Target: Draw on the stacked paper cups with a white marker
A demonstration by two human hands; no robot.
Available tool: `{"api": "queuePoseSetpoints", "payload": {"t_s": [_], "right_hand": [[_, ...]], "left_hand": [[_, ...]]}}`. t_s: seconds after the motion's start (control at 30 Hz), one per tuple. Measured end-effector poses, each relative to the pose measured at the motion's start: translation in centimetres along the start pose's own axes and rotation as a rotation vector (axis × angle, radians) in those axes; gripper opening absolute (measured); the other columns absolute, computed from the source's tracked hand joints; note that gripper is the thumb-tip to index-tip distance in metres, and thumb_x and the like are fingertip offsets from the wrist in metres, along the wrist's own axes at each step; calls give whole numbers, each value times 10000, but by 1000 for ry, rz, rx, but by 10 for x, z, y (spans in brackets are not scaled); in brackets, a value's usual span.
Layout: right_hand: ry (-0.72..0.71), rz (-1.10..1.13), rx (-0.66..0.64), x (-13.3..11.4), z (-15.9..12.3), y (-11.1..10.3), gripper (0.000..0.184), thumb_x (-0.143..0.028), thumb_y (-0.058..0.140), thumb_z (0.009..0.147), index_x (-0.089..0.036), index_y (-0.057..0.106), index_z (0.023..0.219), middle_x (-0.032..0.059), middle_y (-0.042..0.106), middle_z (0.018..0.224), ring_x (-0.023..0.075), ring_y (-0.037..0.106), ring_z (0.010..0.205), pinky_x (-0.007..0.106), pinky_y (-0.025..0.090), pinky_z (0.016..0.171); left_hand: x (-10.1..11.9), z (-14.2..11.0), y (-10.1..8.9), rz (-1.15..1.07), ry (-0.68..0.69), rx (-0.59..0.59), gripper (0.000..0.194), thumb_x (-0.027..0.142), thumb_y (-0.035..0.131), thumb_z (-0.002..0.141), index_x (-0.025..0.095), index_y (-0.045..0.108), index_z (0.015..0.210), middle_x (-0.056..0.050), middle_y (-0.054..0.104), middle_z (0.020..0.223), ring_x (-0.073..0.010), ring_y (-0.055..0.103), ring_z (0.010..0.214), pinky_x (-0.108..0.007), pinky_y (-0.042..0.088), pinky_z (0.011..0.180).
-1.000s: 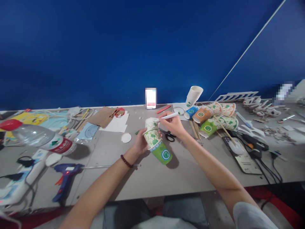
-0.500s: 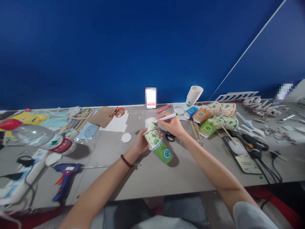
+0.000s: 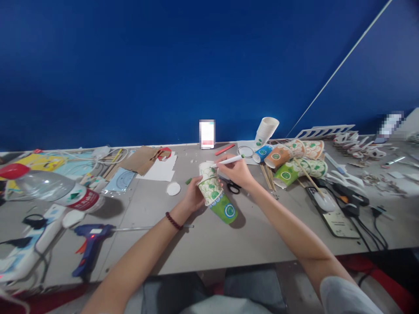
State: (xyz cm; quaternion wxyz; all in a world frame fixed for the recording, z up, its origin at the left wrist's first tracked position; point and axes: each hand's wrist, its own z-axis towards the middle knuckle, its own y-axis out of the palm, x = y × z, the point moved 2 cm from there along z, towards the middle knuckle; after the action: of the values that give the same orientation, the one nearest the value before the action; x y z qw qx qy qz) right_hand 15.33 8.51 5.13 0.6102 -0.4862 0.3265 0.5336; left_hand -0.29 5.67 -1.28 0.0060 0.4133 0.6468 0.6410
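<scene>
The cups (image 3: 211,191) were held tilted in the left hand (image 3: 194,195), just over the desk (image 3: 262,244), and a pen (image 3: 231,160) got pinched in the right hand (image 3: 240,172), tip right by their upper end.

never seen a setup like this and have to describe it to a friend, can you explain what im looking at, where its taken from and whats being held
There's no machine here, just a person's two bare hands. The camera is worn on the head, looking forward and down, so the forearms reach in from the bottom.

The left hand holds a tilted column of paper cups, patterned white at its upper end, green at its lower. The right hand holds a white pen at the upper end; whether its tip touches is too small to tell.

On the gray table lie a bottle and a blue glue gun to the left, and more cups to the right. Behind is a blue wall.
</scene>
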Motion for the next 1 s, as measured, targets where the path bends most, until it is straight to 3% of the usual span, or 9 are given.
{"api": "queuePoseSetpoints", "payload": {"t_s": [1.0], "right_hand": [[19, -16, 49, -1, 1, -3, 85, -247, 620, 735, -181, 671, 755, 37, 696, 770, 156, 631, 681, 265, 487, 608]], "left_hand": [[0, -1, 2, -18, -10, -18, 419, 360, 569, 744, 56, 671, 1015, -147, 736, 889, -300, 696, 893, -452, 484, 941]]}}
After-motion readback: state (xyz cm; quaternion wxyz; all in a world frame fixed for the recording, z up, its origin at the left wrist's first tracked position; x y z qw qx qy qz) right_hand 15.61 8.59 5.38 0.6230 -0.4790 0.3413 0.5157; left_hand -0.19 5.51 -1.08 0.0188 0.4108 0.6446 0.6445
